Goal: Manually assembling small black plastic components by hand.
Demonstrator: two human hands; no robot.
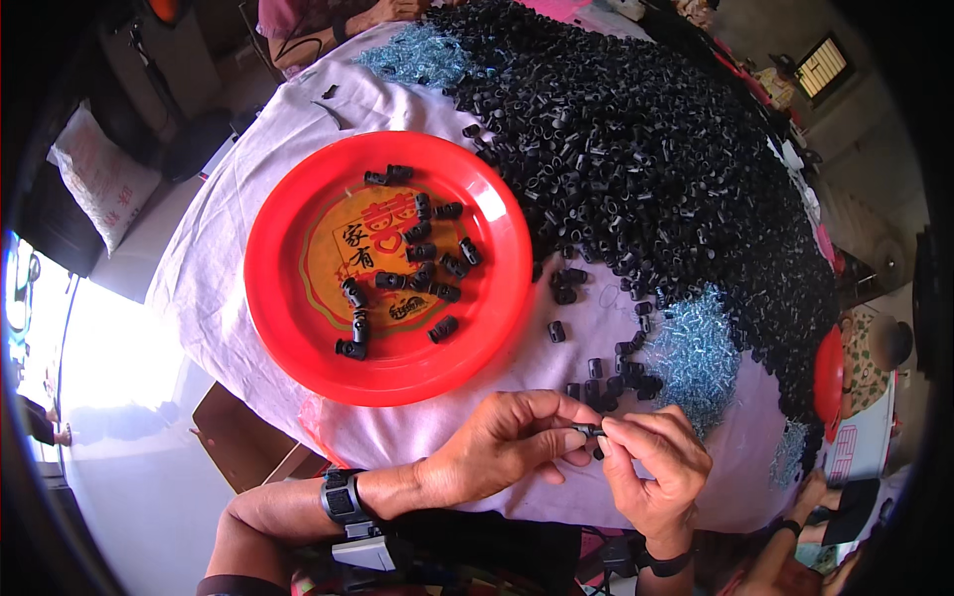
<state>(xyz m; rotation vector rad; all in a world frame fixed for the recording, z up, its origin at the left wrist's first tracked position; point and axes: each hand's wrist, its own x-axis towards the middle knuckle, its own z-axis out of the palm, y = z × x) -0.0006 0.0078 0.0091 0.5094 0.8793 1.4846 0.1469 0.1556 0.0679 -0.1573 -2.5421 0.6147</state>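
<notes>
Broadly, a table draped in a pale lilac cloth [248,328] is seen from above, and most of its far side is buried under a great heap of small black plastic parts [636,149]. Patches of tiny bluish metal springs [696,353] are scattered at the heap's near edge and again at its far left corner. A round red tray [288,328] is set left of the heap, and about a dozen assembled black pieces [417,253] lie loose in it.

Just nearer than the tray, at the table's near edge, both hands are brought together. The left hand [497,452] is curled, with thumb and forefinger pinched on one small black part [588,430]. The right hand [656,467] is met at the same spot, its fingertips pressed onto the other end of that part. The piece is thus held between the two hands, right of the left hand and left of the right, with its long axis lying roughly side to side. Neither hand is clearly nearer; both are in touch with it. The part appears dark, short and stubby, largely hidden by the fingers. A black watch [343,499] is worn on the left wrist.
</notes>
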